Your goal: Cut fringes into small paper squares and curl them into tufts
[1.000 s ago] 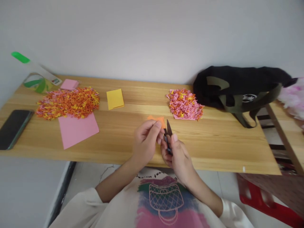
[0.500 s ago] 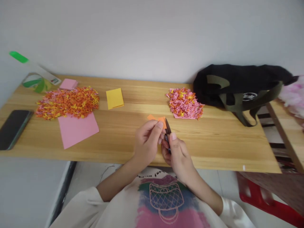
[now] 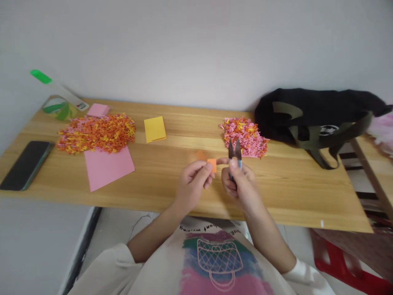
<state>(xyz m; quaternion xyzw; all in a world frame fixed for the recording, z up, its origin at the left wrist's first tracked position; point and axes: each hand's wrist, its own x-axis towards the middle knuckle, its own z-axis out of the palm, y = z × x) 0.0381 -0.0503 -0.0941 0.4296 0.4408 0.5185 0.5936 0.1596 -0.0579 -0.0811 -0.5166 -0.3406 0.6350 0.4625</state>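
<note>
Between thumb and fingers my left hand (image 3: 194, 180) pinches a small orange piece of paper (image 3: 211, 165). Just behind it, a blurred bit of orange paper (image 3: 201, 155) shows over the table. My right hand (image 3: 242, 180) is wrapped round small scissors (image 3: 235, 153), their dark blades pointing up and slightly apart. The right index finger stretches toward the orange paper; whether it touches is hard to tell. Beyond the blades lies a heap of pink, orange and yellow paper shreds (image 3: 245, 135) on pink paper.
Leftward lie a larger shred heap (image 3: 100, 133), a pink sheet (image 3: 110, 168), a pink pad (image 3: 98, 110), a yellow sticky-note pad (image 3: 155, 129), a phone (image 3: 27, 165) and a tape roll (image 3: 59, 108). A black bag (image 3: 319, 119) stands at the right against the wall.
The scissors have moved right, away from the orange paper, and their blades have parted. My left hand still holds the paper, now turned more upright. The view has shifted slightly.
</note>
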